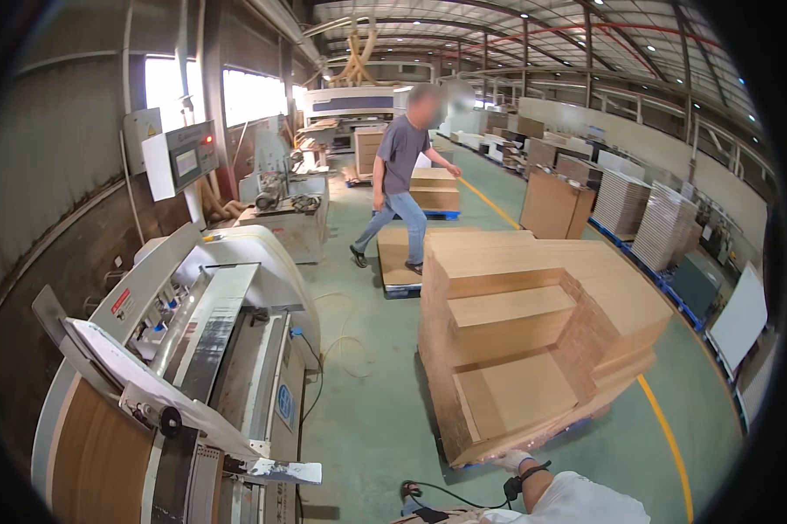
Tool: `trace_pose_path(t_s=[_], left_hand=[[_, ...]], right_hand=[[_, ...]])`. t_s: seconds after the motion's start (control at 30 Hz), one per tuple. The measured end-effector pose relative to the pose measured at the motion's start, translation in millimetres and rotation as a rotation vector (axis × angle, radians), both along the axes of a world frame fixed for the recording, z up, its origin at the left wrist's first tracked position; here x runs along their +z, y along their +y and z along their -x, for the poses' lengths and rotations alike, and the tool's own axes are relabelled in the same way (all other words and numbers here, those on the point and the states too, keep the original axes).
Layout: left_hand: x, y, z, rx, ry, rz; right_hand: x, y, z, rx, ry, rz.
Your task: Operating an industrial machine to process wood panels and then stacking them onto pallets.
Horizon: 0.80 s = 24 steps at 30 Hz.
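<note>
My right hand, in a pale glove, reaches the lower near edge of a big stack of brown boards. It seems to touch that edge, but its fingers are too small and partly hidden to show any grip. A black strap with a small dark device circles the wrist, and a black cable runs from it toward the left. The stack has a stepped hollow, with lower boards showing between higher piles. My left hand is out of view.
A white woodworking machine stands at left, its control box above. A person in a grey shirt strides past a low pallet of boards. A thin hose lies on the floor. Stacked panels line the right side.
</note>
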<state>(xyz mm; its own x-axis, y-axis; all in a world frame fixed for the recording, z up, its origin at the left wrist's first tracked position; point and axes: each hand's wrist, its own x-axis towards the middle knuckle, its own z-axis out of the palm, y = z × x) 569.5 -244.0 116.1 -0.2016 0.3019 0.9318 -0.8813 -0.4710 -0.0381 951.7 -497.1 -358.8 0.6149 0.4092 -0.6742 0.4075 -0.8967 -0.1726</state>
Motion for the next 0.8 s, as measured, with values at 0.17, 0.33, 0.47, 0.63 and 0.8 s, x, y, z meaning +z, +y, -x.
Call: trace_pose_path(t_s=[0.17,0.33,0.47,0.63,0.8], left_hand=[[-5.0,-21.9,-9.9,0.089,-0.106,-0.015],[8.5,-31.9,-35.1,0.093,-0.267,-0.055],[12.6,-39.5,-48.5,0.204,-0.383,-0.071],[31.5,-44.0,-87.0,-0.411,0.342,-0.389],[35.0,-63.3,-122.7,-0.902,0.428,-0.321]], right_hand=[[25.0,1.0,18.7,0.036,-0.003,-0.183],[-35.9,-81.7,0.1,0.065,-0.009,-0.075],[-13.6,-78.6,-3.6,-0.187,0.078,0.015],[9.4,-74.7,-19.2,-0.182,-0.041,-0.051],[22.2,-81.2,-29.5,-0.126,0.028,-0.048]])
